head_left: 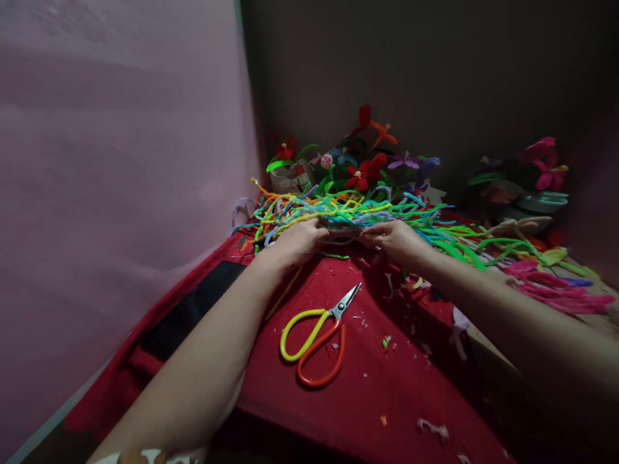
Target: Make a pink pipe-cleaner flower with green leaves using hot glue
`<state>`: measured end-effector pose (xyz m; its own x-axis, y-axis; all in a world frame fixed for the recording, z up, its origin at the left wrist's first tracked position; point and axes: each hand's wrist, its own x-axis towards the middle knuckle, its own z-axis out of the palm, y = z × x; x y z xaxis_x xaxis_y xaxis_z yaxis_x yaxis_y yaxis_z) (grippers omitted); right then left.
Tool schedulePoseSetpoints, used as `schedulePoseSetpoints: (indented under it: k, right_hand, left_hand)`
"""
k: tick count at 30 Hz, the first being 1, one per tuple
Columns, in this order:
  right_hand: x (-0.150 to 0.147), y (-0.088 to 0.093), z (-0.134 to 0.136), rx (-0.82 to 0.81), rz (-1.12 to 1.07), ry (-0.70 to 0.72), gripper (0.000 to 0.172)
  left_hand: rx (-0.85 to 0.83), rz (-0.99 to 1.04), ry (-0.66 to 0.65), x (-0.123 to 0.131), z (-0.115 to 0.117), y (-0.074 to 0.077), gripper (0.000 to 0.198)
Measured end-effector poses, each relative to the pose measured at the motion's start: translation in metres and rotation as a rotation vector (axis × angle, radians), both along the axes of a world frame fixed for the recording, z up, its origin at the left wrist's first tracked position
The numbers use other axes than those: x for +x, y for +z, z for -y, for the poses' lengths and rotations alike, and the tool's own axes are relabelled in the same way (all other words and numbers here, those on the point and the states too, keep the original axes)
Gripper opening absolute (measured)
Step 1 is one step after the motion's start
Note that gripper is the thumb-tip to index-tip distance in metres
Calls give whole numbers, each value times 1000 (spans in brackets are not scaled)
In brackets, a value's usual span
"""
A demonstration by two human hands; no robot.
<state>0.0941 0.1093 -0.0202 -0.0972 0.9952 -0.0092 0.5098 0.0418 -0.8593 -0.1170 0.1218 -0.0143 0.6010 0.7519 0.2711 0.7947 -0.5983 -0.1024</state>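
Observation:
A tangled heap of coloured pipe cleaners (348, 209) lies across the far part of a red cloth (367, 386). My left hand (300, 240) reaches into the heap's near edge, fingers curled on strands. My right hand (394, 237) is beside it, fingers pinched on the same strands. What exactly sits between the fingers is too small to make out. Scissors (316, 338) with one yellow and one orange loop lie closed on the cloth, between my forearms.
Finished pipe-cleaner flowers (365, 164) stand behind the heap, and pink ones (541, 164) with a bowl (539, 203) at the right. Pink strands (556, 290) lie at the right edge. Small clippings litter the cloth. A pink wall (111, 161) closes the left side.

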Motion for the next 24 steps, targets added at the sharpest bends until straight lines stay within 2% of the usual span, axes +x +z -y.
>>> schedulePoseSetpoints:
  k: [4, 8, 12, 14, 16, 18, 19, 24]
  right_hand:
    - [6, -2, 0, 27, 67, -51, 18]
    - [9, -5, 0, 29, 174, -60, 24]
    - [9, -7, -1, 68, 208, -47, 27]
    - [9, -6, 0, 89, 249, -51, 28]
    - [9, -5, 0, 102, 292, -56, 29]
    - [9, -2, 2, 101, 315, -64, 32]
    - [9, -1, 3, 96, 318, -69, 33]
    - [8, 4, 7, 58, 318, -74, 41]
  left_hand:
    - [-27, -104, 41, 11, 10, -7, 29]
    - [2, -105, 97, 30, 34, -9, 35]
    - [52, -88, 157, 48, 59, -1, 33]
    - [40, -75, 127, 49, 64, 7, 30]
    - [-91, -90, 88, 42, 62, 16, 25]
    - [-282, -157, 143, 27, 54, 24, 18]
    - [-318, -166, 183, 19, 48, 27, 18]
    - [-256, -128, 276, -18, 22, 28, 23]
